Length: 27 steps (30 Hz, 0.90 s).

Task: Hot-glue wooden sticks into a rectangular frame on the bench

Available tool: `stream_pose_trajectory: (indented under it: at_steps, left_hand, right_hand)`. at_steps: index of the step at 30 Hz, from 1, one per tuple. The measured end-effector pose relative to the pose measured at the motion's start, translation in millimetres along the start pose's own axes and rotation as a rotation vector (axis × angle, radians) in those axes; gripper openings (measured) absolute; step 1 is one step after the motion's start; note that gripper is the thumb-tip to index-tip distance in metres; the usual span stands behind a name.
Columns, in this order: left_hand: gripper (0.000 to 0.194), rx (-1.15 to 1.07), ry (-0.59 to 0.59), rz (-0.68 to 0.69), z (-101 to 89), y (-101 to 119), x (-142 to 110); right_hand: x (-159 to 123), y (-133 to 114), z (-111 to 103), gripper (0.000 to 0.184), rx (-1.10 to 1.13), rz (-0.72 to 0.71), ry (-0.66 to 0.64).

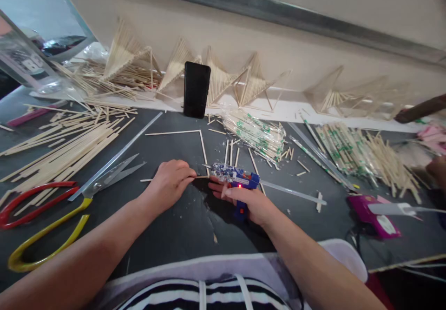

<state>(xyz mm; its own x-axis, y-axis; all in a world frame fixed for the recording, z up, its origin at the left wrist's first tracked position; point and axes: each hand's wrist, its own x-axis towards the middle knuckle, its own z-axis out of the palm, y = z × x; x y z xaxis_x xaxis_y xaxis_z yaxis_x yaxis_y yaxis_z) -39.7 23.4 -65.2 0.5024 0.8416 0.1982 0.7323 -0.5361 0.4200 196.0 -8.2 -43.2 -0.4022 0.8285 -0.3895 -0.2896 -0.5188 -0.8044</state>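
Observation:
My left hand (pixel 173 183) is closed on a thin wooden stick (pixel 146 180) that lies along the dark tabletop. The stick's right end meets the lower end of an angled frame of joined sticks (pixel 177 133), close to the glue gun's nozzle. In my right hand (pixel 251 201) is a blue hot glue gun (pixel 249 180), its front wrapped in crumpled foil and a red light glowing on its side. A clear glue stick (pixel 296 192) sticks out of its back. Some right-hand fingers reach under the gun near the stick's end.
Scissors (pixel 94 187) with red and yellow handles lie open at left beside loose sticks (pixel 76 156). A black phone (pixel 197 89) stands upright at the back, before fan-shaped stick models (pixel 223 80). Wrapped sticks (pixel 254 133) lie behind the gun; a magenta box (pixel 372 217) sits at right.

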Motion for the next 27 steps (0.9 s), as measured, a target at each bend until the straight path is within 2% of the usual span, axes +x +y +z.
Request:
stream_pose_trajectory:
  at_steps: [7, 27]
  left_hand:
    - [0.021, 0.010, 0.001, 0.009, 1.6, -0.8, -0.9]
    - [0.031, 0.019, -0.011, 0.081, 2.6, -2.7, 0.9]
  right_hand:
    - [-3.8, 5.1, 5.6, 0.011, -0.079, -0.042, 0.018]
    - [-5.2, -0.6, 8.2, 0.014, -0.108, -0.023, 0.013]
